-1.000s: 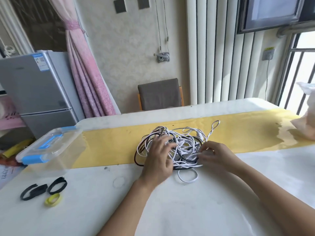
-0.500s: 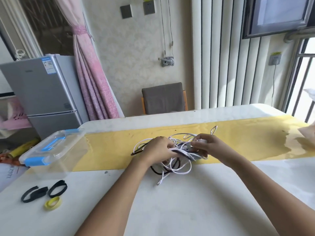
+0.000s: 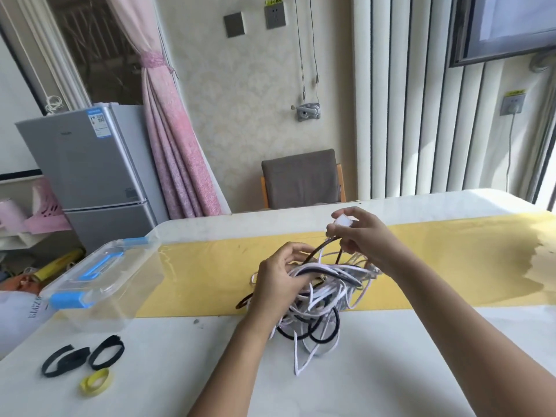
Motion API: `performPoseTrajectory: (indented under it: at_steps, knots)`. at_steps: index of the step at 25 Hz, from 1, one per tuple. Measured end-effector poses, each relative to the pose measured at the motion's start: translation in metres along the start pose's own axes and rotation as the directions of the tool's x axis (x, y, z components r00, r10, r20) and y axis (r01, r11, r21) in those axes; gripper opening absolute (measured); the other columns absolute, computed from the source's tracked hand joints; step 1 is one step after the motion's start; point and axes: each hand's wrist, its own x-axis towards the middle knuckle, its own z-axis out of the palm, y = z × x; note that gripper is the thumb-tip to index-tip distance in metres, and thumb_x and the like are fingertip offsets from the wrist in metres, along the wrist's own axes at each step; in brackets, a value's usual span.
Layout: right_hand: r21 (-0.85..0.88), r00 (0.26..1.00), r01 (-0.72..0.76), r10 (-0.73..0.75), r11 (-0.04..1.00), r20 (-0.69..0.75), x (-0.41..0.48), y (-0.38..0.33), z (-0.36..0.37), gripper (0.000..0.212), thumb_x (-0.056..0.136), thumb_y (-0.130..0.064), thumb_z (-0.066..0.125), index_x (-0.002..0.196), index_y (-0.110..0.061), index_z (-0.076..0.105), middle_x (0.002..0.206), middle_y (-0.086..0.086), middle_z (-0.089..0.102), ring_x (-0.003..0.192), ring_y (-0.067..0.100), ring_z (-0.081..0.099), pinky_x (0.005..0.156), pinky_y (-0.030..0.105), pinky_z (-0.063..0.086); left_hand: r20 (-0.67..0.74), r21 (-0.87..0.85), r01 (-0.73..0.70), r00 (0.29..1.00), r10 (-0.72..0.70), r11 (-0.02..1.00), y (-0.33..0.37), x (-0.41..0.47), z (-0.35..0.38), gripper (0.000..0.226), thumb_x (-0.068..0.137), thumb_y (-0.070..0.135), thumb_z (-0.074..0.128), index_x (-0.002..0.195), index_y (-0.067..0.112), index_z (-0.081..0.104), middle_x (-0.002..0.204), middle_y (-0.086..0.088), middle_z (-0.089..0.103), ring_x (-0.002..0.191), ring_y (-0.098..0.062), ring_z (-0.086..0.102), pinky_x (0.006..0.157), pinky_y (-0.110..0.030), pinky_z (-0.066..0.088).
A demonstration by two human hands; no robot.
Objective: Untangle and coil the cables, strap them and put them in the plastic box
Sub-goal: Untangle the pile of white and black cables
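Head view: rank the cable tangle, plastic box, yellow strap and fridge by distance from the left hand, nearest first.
1. cable tangle: gripped by the left hand, mid-table.
2. plastic box: on the table, to the left.
3. yellow strap: near-left table corner.
4. fridge: beyond the table, far left.

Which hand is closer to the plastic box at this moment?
Left. The left hand grips the cables to the right of the box; the right hand, pinching a plug, is farther right.

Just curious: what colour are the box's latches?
The latches are blue, seen best in the head view.
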Motion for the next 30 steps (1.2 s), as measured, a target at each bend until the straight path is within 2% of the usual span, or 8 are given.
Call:
performPoseTrajectory:
  at_steps: [3,6,11,16,19,22,26,30]
  knots:
    - [0.056,1.000,-0.015,0.015,0.998,0.002,0.007,0.004,0.009,0.027,0.083,0.001,0.066,0.105,-0.005,0.052,0.080,0.017,0.063,0.046,0.013,0.052,0.045,0.021,0.044,0.027,0.090,-0.124,0.992,0.122,0.988,-0.006,-0.009,0.006,0.036,0.072,0.008,0.080,0.095,0.032,0.067,0.091,0.014,0.072,0.087,-0.002,0.068,0.078,-0.018,0.051]
    - [-0.097,0.997,0.027,-0.020,0.995,0.068,0.008,0.003,0.015,0.018,0.083,-0.006,0.069,0.099,-0.010,0.064,0.085,0.023,0.067,0.051,0.017,0.040,0.045,0.019,0.030,0.041,0.035,-0.089,0.995,0.088,0.995,-0.004,-0.011,0.006,0.031,0.074,0.004,0.078,0.092,0.028,0.069,0.092,0.014,0.073,0.088,-0.002,0.068,0.080,-0.016,0.051]
    - [-0.344,0.986,0.051,0.007,0.938,0.166,0.000,0.003,0.019,0.026,0.095,-0.021,0.057,0.119,-0.022,0.064,0.089,0.003,0.071,0.050,0.006,0.048,0.048,0.014,0.036,0.081,-0.031,-0.025,0.996,0.027,0.999,0.001,-0.014,0.004,0.023,0.075,0.008,0.078,0.085,0.028,0.077,0.084,0.009,0.075,0.078,-0.004,0.069,0.070,-0.018,0.053]
    - [-0.526,0.977,0.096,0.021,0.845,0.212,-0.008,-0.011,0.013,0.025,0.096,-0.030,0.053,0.119,-0.030,0.062,0.102,-0.010,0.067,0.078,0.010,0.069,0.077,0.030,0.054,-0.110,-0.011,-0.064,0.992,0.062,0.998,0.001,-0.011,0.000,0.023,0.076,0.017,0.078,0.077,0.040,0.074,0.071,0.008,0.072,0.060,0.001,0.055,0.059,-0.025,0.050]
    - [-0.596,0.973,0.200,-0.088,0.778,0.211,-0.016,-0.027,0.006,0.018,0.088,-0.033,0.063,0.101,-0.022,0.069,0.090,-0.016,0.069,0.069,0.008,0.065,0.065,0.022,0.051,-0.258,0.050,-0.080,0.962,0.090,0.996,-0.007,-0.011,0.002,0.035,0.077,0.010,0.076,0.084,0.044,0.071,0.072,0.015,0.071,0.055,-0.004,0.056,0.062,-0.030,0.054]
    - [-0.609,0.957,0.245,-0.086,0.754,0.279,-0.028,-0.037,0.003,0.018,0.077,-0.032,0.076,0.087,-0.019,0.069,0.079,-0.014,0.068,0.063,0.009,0.061,0.054,0.013,0.040,-0.401,0.244,-0.210,0.867,0.296,0.947,-0.015,-0.011,0.004,0.033,0.074,0.001,0.075,0.090,0.030,0.073,0.083,0.020,0.071,0.071,0.004,0.064,0.069,-0.011,0.051]
    - [-0.667,0.968,0.246,-0.146,0.703,0.203,-0.033,-0.030,0.015,0.039,0.066,-0.035,0.084,0.088,-0.023,0.054,0.100,-0.007,0.054,0.067,0.009,0.058,0.054,0.012,0.039,-0.411,0.305,-0.231,0.844,0.346,0.924,-0.015,-0.011,0.002,0.045,0.075,-0.004,0.073,0.103,0.030,0.064,0.092,0.020,0.070,0.085,0.008,0.065,0.076,-0.009,0.050]
    - [-0.735,0.944,0.325,-0.156,0.595,0.290,-0.038,-0.032,0.023,0.022,0.074,-0.031,0.079,0.077,-0.019,0.061,0.074,-0.008,0.055,0.052,-0.002,0.046,0.051,0.012,0.035,-0.339,0.355,-0.256,0.861,0.378,0.899,-0.014,-0.010,-0.001,0.070,0.068,-0.018,0.066,0.113,0.034,0.056,0.112,0.011,0.068,0.104,0.004,0.061,0.082,-0.007,0.044]
